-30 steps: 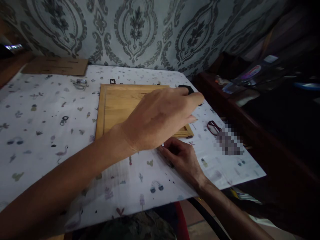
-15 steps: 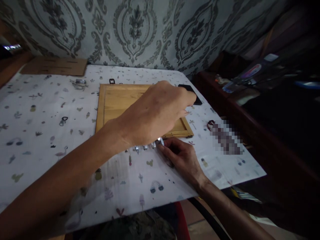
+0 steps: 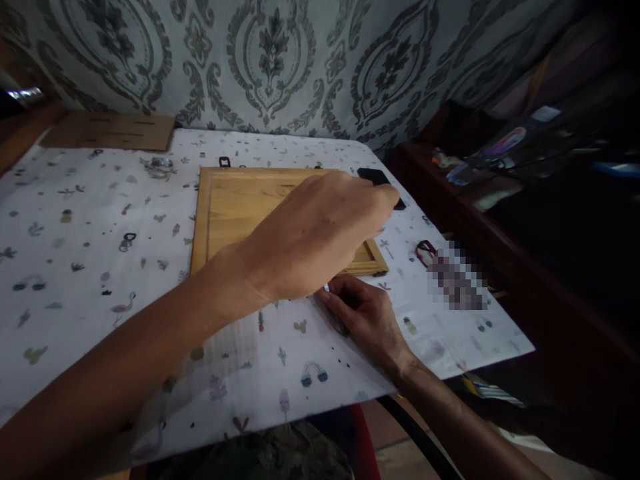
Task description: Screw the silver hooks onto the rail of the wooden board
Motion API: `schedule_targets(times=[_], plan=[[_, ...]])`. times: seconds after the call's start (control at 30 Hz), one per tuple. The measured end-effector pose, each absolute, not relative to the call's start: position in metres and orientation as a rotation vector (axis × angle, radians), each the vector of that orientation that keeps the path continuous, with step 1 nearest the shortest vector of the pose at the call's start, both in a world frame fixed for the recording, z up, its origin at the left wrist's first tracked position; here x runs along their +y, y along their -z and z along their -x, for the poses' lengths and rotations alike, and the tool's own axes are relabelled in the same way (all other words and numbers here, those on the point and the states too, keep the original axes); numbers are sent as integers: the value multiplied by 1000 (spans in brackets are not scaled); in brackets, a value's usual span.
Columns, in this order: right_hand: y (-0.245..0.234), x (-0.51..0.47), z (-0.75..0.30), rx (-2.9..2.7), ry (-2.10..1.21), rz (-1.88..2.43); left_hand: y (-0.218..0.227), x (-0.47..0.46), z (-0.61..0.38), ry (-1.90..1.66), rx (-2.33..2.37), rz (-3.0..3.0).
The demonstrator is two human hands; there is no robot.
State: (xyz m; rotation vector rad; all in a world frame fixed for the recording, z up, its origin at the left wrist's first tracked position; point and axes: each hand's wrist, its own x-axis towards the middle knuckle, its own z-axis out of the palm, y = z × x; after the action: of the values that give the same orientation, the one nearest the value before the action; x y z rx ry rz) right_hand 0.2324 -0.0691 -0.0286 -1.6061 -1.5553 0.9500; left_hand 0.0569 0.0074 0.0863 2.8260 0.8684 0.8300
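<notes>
A framed wooden panel (image 3: 235, 207) lies flat on the table. My left hand (image 3: 320, 230) reaches across above it with fingers curled together near the right edge. Whatever those fingers hold, if anything, is hidden behind the back of the hand. My right hand (image 3: 367, 310) rests at the panel's near edge, thumb and forefinger pinched on a small shiny metal piece (image 3: 327, 288). Most of that piece is covered by my left hand and my own fingertips.
A black phone-like slab (image 3: 373, 176) lies behind my left hand. Small metal parts (image 3: 159, 168) and a cardboard piece (image 3: 120, 131) sit at the back left. A dark red cord loop (image 3: 426, 252) lies right. Beyond the table's right edge is a plastic bottle (image 3: 500, 150).
My left hand has shifted slightly toward me and to the right. It now covers the row of shiny metal loops that showed below it. My right hand stays where it was.
</notes>
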Motion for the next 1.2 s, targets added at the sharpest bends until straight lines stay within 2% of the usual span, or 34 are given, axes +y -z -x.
schedule_targets(times=[0.3, 0.67, 1.2], plan=[[26, -69, -231, -1573, -895, 1614, -95, 13, -51, -690, 796, -2811], [27, -70, -231, -1552, -943, 1613, -92, 6, -51, -966, 839, -2883], [29, -68, -233, -1591, -913, 1612, -81, 11, -54, -875, 805, -2899]])
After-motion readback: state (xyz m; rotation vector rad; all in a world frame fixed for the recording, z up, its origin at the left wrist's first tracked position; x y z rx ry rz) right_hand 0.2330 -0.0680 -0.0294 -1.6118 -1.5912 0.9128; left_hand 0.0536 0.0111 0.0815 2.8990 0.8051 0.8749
